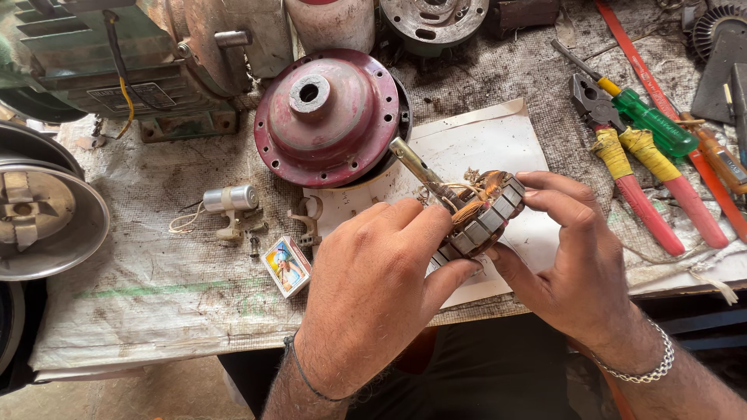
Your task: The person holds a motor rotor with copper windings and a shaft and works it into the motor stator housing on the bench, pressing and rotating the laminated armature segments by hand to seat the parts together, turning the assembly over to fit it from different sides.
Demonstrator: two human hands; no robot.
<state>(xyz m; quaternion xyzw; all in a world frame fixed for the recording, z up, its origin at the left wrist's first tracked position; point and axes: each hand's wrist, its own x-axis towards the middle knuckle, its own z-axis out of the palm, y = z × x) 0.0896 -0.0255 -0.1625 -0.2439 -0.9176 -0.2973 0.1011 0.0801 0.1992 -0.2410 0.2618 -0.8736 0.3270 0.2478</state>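
- Both hands grip a round motor stator with a grey laminated steel rim and copper windings (481, 214), held just above the surface (156, 233) near its front edge.
- The left hand (373, 292) is closed on the stator's near side, fingers curled over the rim and windings.
- The right hand (572, 264) closes on the far right side, fingertips (537, 187) pressed on the rim's top.
- A short metal shaft (410, 159) juts up and left out of the stator's middle.
- Under the stator lies a white sheet of paper (482, 140).
- A round dark-red metal motor end cover with a centre hole (327, 117) rests just beyond, touching the paper's corner.
- A small matchbox with a coloured picture (286, 266) lies left of the left hand.
- A small silver cylinder with white wires (227, 201) sits further left.
- To the right, well apart, lie pliers with red and yellow handles (634, 171) and a green-handled screwdriver (650, 120).
- A grey-green electric motor (101, 70) stands at the far left.
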